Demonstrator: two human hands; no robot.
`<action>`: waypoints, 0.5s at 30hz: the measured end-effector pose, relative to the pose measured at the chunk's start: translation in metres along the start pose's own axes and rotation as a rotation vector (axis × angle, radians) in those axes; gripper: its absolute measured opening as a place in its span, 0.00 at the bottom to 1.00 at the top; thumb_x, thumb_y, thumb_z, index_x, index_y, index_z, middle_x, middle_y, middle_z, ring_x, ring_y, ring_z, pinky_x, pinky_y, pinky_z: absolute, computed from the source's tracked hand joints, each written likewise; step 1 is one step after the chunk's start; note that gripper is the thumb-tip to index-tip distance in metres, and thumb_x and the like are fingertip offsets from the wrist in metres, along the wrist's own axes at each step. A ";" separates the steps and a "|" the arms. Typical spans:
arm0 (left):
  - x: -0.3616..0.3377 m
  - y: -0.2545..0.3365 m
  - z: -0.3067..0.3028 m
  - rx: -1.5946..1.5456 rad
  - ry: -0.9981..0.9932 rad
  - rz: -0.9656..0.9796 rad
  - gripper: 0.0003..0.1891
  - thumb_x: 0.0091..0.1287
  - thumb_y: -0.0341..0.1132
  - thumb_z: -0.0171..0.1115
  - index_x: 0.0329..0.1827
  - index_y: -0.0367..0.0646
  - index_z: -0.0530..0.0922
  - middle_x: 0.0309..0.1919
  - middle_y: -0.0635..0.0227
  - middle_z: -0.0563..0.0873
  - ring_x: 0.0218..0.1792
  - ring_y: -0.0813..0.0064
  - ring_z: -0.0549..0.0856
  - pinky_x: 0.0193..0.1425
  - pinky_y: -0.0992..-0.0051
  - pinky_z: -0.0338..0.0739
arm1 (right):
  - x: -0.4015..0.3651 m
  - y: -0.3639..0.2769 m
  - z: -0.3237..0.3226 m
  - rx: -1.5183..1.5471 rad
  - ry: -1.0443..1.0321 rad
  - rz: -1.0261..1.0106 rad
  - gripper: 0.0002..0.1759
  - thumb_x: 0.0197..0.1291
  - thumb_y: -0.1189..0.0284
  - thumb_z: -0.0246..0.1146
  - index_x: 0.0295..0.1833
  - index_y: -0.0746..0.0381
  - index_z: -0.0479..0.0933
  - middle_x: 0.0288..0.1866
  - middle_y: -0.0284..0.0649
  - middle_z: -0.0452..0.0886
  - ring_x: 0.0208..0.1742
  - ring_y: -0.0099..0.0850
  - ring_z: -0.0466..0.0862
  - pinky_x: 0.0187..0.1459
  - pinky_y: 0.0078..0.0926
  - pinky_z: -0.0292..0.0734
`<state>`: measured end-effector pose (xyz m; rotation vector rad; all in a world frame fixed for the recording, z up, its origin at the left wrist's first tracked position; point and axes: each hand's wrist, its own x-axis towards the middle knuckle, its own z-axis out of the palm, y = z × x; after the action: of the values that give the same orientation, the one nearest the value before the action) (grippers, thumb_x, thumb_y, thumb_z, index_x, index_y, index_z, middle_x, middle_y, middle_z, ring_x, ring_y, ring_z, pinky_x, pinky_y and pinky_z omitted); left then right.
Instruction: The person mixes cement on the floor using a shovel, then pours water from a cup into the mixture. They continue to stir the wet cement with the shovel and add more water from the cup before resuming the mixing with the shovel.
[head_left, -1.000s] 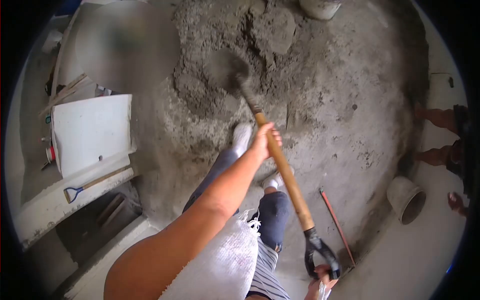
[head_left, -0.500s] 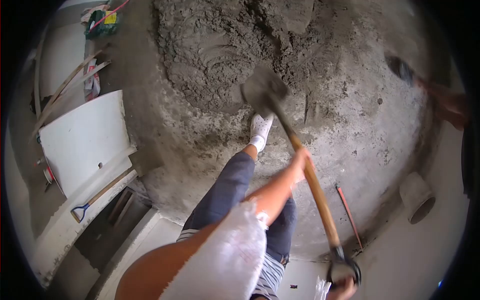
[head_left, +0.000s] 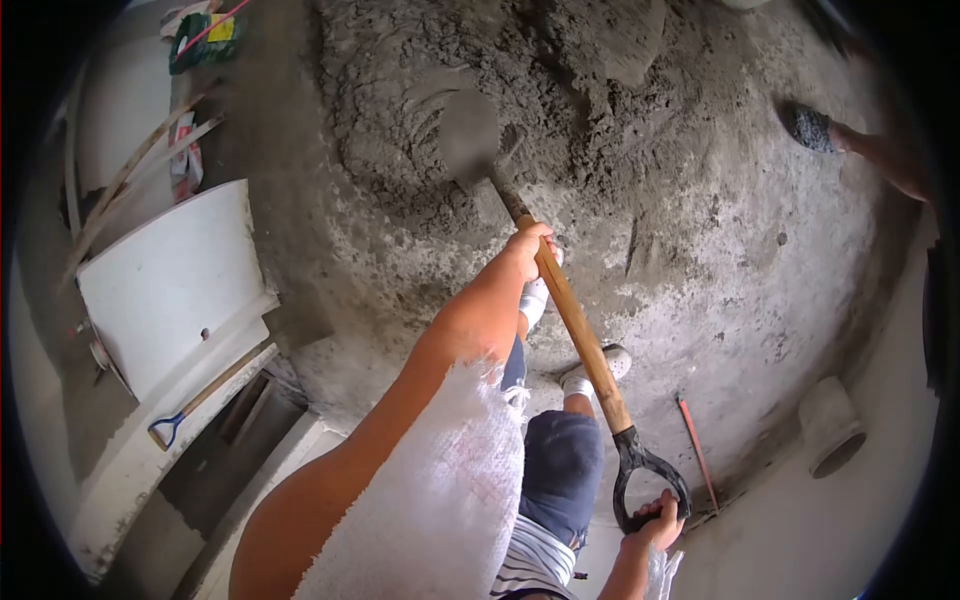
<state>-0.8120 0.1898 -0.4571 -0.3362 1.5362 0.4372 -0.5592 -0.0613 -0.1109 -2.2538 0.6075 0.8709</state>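
A long-handled shovel (head_left: 578, 322) slants across the middle of the view, with a wooden shaft and a black D-shaped grip. My left hand (head_left: 532, 250) is closed around the shaft just below the metal socket. Down at the end, my right hand (head_left: 662, 520) grips the black D-handle. The shovel's grey blade (head_left: 468, 135) overlaps the front part of a heap of wet mortar (head_left: 400, 120) on the floor. My own shoes (head_left: 617, 360) stand on the concrete beneath the shaft.
Another person's foot in a dark shoe (head_left: 808, 128) is at the right. A bucket-like cylinder (head_left: 832, 425) and a thin red bar (head_left: 697, 450) lie near the right wall. On the left are a white panel (head_left: 175, 280), a second shovel (head_left: 210, 390) and wooden strips (head_left: 140, 165).
The shovel blade has moved forward and left, from beside my shoe to over the mortar. Both hands have gone forward with it. My other shoe has come into view.
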 end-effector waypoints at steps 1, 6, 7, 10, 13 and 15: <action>0.004 -0.006 0.001 0.007 0.001 0.001 0.09 0.60 0.35 0.63 0.31 0.45 0.71 0.23 0.69 0.74 0.25 0.70 0.77 0.35 0.64 0.79 | 0.011 0.007 0.002 0.010 0.056 -0.050 0.04 0.55 0.75 0.58 0.29 0.62 0.71 0.17 0.32 0.68 0.17 0.22 0.68 0.19 0.20 0.64; 0.033 -0.049 0.002 -0.105 -0.066 0.000 0.07 0.57 0.32 0.63 0.29 0.45 0.72 0.24 0.69 0.73 0.24 0.72 0.76 0.29 0.65 0.76 | 0.089 0.049 -0.033 -0.046 0.020 -0.222 0.07 0.55 0.74 0.56 0.26 0.63 0.72 0.13 0.32 0.67 0.13 0.22 0.67 0.17 0.20 0.62; 0.028 -0.057 0.006 -0.077 -0.062 0.038 0.07 0.57 0.32 0.63 0.30 0.44 0.72 0.24 0.69 0.73 0.24 0.72 0.76 0.30 0.65 0.77 | 0.101 0.052 -0.041 -0.054 0.021 -0.219 0.08 0.55 0.74 0.56 0.25 0.63 0.71 0.13 0.32 0.67 0.13 0.22 0.67 0.17 0.20 0.62; -0.004 -0.069 0.021 -0.019 0.056 0.048 0.07 0.57 0.33 0.62 0.30 0.45 0.72 0.24 0.69 0.74 0.24 0.72 0.76 0.30 0.65 0.77 | 0.113 0.049 -0.058 -0.043 0.025 -0.191 0.08 0.55 0.74 0.57 0.25 0.61 0.71 0.13 0.32 0.66 0.12 0.22 0.66 0.16 0.21 0.62; -0.040 -0.077 0.027 -0.012 0.054 0.037 0.06 0.58 0.33 0.62 0.30 0.45 0.72 0.24 0.70 0.74 0.24 0.73 0.76 0.30 0.66 0.76 | 0.103 0.036 -0.085 -0.007 0.030 -0.128 0.08 0.56 0.73 0.59 0.26 0.60 0.70 0.14 0.30 0.66 0.12 0.21 0.65 0.15 0.21 0.62; -0.071 -0.082 0.031 -0.018 0.077 0.035 0.07 0.58 0.34 0.62 0.31 0.45 0.72 0.24 0.71 0.74 0.24 0.73 0.75 0.32 0.66 0.77 | 0.095 0.027 -0.106 -0.004 0.023 -0.102 0.07 0.56 0.73 0.59 0.27 0.60 0.71 0.14 0.30 0.65 0.12 0.21 0.65 0.15 0.21 0.62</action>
<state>-0.7445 0.1284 -0.3909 -0.3440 1.6157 0.4704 -0.4671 -0.1719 -0.1288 -2.2794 0.4967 0.7976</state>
